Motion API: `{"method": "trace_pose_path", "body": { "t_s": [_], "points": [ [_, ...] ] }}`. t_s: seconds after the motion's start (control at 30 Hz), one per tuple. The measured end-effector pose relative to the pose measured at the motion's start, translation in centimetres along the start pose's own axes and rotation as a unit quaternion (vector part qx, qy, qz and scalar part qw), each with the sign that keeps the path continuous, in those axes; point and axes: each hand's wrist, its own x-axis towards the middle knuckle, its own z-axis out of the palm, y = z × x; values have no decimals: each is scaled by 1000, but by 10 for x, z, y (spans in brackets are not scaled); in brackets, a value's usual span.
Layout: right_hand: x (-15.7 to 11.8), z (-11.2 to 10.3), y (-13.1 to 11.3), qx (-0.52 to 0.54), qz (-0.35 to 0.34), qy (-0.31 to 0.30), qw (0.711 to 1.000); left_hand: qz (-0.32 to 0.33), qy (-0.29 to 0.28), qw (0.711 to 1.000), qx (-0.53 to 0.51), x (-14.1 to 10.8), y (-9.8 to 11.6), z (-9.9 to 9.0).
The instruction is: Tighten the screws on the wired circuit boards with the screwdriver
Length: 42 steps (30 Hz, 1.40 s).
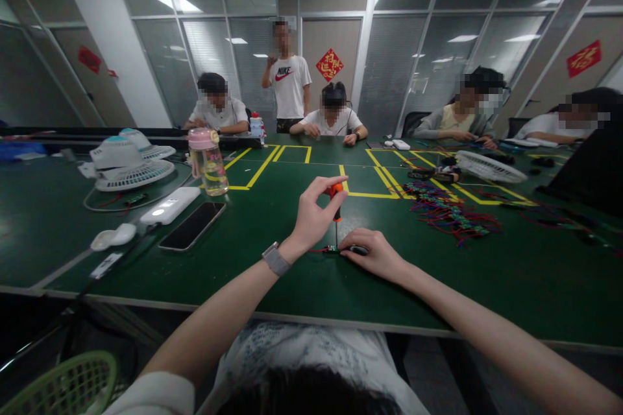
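1. My left grip (314, 214): closed on one upright screwdriver with an orange-red and black handle (337, 192); thin metal shaft pointing down at the landmark, item 2.
2. Small green circuit board (331, 249): flat on the dark green worktop (272, 282), at the shaft's lower end; red wire at its left.
3. My right grip (374, 253): narrow, low, fingertips at the board's right end; whether they pinch it, I cannot tell.
4. Dark rounded piece (359, 250): partly hidden under my right fingers, just right of the board.
5. Black-screened phone (193, 227): left of the board, well apart.
6. Clear bottle with pink lid (209, 163): beyond the board, to the left.
7. Heap of green circuit boards with red and blue wires (452, 213): beyond the board, to the right.
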Motion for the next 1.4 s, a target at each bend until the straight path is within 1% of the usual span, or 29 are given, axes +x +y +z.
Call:
{"method": "trace_pose_path", "body": {
  "t_s": [0.1,0.23,0.3,0.43,0.5,0.57,0.63,0.7,0.77,0.83,0.9,0.97,1.1,1.17,1.27,1.3,1.33,1.4],
  "points": [
    [0,0,1,-1,-1,2,1000,21,4,999,28,1,1,0],
    [0,0,2,-1,-5,3,1000,-9,-33,998,-50,0,-1,1],
    [0,1,2,-4,-5,4,1000,-20,-31,997,-65,0,-1,1],
    [0,1,2,-3,-5,5,1000,14,9,1000,21,0,2,0],
    [0,1,1,-2,-5,5,1000,24,9,999,36,0,3,-1],
    [0,0,1,-3,-3,4,1000,15,-12,1000,4,0,2,0],
    [0,0,0,-3,-4,3,1000,-13,-35,998,-52,0,1,1],
    [0,0,0,-4,-4,4,1000,-40,-40,994,-91,-1,0,2],
    [0,0,0,-6,-5,4,1000,-37,-23,996,-73,-1,0,3],
    [-1,0,-1,-7,-4,6,1000,-5,2,1000,-16,-1,1,2],
    [-1,0,-1,-7,-5,6,1000,18,12,1000,22,0,1,1],
    [-1,0,0,-6,-5,5,1000,17,1,1000,7,0,1,0],
    [0,1,0,-6,-4,5,1000,-25,-36,996,-76,-1,-1,1],
    [0,1,0,-7,-4,4,1000,-21,-27,998,-60,-1,-1,1],
    [1,1,1,-7,-3,5,1000,16,7,1000,15,0,0,0],
    [0,1,1,-7,-3,6,1000,23,10,999,26,0,0,0],
    [0,1,2,-7,-4,7,1000,24,6,999,24,0,1,-1],
    [0,1,2,-5,-6,8,1000,9,-15,1000,-15,0,0,0]
  ]
}}
